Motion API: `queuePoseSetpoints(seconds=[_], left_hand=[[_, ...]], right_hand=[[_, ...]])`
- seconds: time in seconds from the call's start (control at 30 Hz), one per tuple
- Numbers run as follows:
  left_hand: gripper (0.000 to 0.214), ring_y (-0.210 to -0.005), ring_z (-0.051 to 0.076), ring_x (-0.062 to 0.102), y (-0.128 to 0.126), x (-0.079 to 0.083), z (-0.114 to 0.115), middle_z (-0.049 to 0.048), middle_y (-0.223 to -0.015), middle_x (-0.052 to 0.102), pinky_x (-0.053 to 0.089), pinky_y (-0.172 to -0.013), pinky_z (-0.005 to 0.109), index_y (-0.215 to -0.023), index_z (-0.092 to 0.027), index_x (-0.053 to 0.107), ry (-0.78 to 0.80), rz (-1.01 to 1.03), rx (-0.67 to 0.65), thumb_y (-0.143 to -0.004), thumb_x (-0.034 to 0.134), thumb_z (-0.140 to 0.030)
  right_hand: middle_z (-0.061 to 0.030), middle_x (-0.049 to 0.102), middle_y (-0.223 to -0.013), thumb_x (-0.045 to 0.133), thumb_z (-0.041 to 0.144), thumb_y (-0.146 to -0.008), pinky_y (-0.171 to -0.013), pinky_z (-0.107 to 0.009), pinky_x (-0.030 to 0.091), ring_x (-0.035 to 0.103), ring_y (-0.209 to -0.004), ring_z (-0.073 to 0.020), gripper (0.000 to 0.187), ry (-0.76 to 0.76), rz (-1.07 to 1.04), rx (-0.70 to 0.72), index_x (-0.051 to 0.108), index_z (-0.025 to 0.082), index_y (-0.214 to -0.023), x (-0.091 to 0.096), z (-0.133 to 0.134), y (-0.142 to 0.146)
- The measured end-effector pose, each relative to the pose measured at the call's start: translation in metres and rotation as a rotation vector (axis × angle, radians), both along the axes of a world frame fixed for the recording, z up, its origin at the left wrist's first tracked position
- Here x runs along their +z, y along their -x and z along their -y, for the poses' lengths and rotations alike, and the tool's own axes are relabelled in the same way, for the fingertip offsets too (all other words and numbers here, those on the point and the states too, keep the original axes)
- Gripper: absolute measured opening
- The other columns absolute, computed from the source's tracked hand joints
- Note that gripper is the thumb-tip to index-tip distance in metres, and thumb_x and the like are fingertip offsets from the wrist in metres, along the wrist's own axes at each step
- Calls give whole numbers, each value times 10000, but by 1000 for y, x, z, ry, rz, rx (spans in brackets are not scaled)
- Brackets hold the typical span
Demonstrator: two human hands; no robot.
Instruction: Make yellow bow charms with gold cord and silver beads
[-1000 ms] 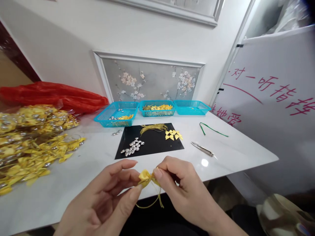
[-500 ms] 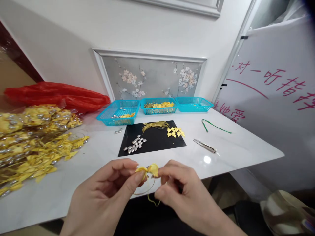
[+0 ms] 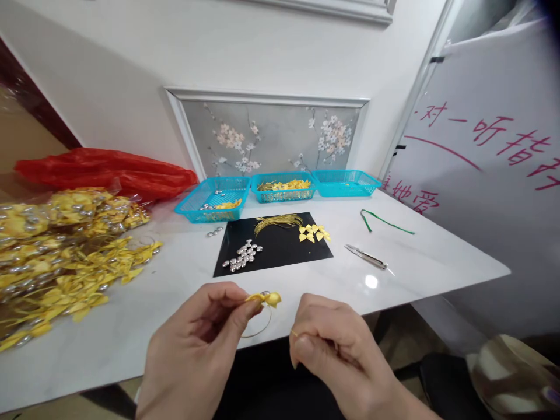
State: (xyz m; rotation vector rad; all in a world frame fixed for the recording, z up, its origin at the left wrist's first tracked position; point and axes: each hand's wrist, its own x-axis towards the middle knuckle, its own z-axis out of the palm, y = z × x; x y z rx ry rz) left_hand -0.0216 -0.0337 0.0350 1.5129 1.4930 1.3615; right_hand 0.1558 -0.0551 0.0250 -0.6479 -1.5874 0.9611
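My left hand [image 3: 199,344] pinches a small yellow ribbon bow [image 3: 266,299] between thumb and forefinger, just over the table's near edge. A thin gold cord [image 3: 259,330] loops down from the bow to my right hand [image 3: 336,356], which is closed on the cord's end a little to the right and lower. On the black mat [image 3: 273,245] ahead lie silver beads [image 3: 242,256], a bundle of gold cords [image 3: 277,221] and several yellow bows [image 3: 314,233].
A big heap of finished yellow bows [image 3: 56,256] fills the table's left, with a red plastic bag [image 3: 109,172] behind it. Three turquoise baskets [image 3: 280,188] line the wall. Small scissors [image 3: 366,257] and a green ribbon strip [image 3: 385,222] lie at right. A white board with red writing [image 3: 476,163] stands beside the table.
My right hand let go of the bow and drew down and right along the gold cord. The bow stayed pinched in my left hand, and the cord loop tightened.
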Motion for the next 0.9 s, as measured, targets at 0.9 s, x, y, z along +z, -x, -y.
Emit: queuePoseSetpoints(seconds=[0.9], left_hand=[[378, -805, 200, 759, 8, 0, 10, -9, -869, 763, 628, -727, 230, -995, -302, 691, 199, 182, -121, -715, 782, -539]], right_hand=[[54, 338, -616, 488, 413, -976, -497, -252, 245, 295, -561, -94, 407, 324, 64, -34, 417, 197, -639, 2, -12, 2]])
